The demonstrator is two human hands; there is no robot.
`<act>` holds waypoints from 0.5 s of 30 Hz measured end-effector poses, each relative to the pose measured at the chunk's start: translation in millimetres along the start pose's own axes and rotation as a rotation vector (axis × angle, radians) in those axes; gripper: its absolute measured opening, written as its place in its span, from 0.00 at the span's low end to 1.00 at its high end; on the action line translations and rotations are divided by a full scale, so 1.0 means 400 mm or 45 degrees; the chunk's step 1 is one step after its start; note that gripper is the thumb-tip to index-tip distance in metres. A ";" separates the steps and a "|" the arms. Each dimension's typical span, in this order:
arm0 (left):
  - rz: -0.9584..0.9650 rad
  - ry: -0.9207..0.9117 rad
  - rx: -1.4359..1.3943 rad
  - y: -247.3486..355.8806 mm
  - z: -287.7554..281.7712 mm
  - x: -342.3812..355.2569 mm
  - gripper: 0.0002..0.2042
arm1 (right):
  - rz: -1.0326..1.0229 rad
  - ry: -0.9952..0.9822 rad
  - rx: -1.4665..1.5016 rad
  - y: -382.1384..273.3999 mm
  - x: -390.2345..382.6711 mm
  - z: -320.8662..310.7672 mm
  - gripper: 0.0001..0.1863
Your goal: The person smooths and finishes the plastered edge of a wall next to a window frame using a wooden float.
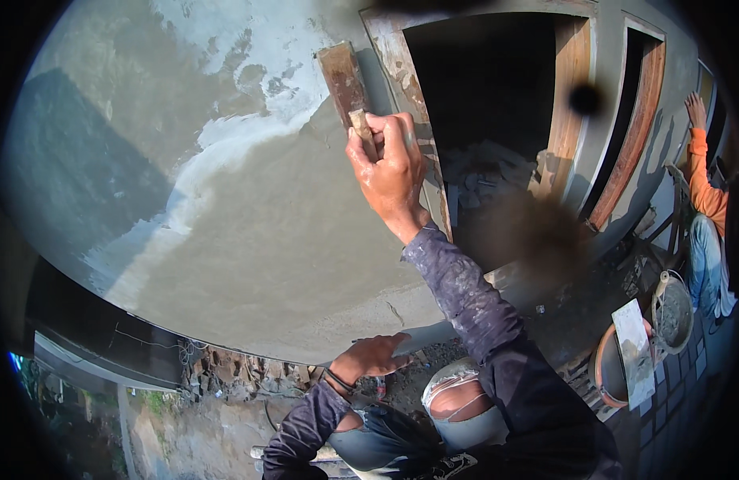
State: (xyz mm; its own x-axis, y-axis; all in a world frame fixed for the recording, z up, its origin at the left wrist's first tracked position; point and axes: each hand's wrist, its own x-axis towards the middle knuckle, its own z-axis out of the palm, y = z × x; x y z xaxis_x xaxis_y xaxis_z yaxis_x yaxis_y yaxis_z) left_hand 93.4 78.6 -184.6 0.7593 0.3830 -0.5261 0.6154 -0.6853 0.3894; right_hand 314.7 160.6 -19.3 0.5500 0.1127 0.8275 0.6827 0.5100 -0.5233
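Observation:
My right hand (392, 172) is closed around the wooden handle of a plastering trowel (343, 78). The trowel's long brown blade lies against the wall, near the left edge of a wooden frame (397, 60). Grey plaster covers the wall (281, 240); its lower part looks smooth, while a pale, blotchy band runs across the upper part. Low down, beside my bent knees, my left hand (371, 357) holds nothing, its fingers stretched out near the wall's bottom edge.
Right of the wall gapes a dark opening, with a narrower one beyond. At lower right stand an orange-rimmed tub (612, 368) with a pale board (633, 352) across it and a bucket of grey mix (672, 312). Another person (708, 192) in an orange sleeve works at far right.

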 end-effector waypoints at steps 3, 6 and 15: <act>-0.029 -0.062 -0.011 -0.013 0.016 0.000 0.31 | -0.007 0.101 -0.105 0.044 0.022 -0.023 0.15; -0.019 -0.111 0.013 0.029 -0.010 0.003 0.32 | -0.275 -0.284 -0.151 0.029 -0.050 -0.015 0.15; -0.065 -0.131 -0.011 0.039 -0.030 0.002 0.31 | -0.191 -0.180 -0.126 0.067 -0.046 -0.026 0.15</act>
State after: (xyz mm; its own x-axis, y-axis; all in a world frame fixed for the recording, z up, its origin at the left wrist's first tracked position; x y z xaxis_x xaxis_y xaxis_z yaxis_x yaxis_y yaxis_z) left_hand 106.0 75.7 -169.7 0.7017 0.3511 -0.6200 0.6546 -0.6612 0.3664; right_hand 327.8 163.1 -50.7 0.3703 0.1640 0.9143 0.7996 0.4448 -0.4036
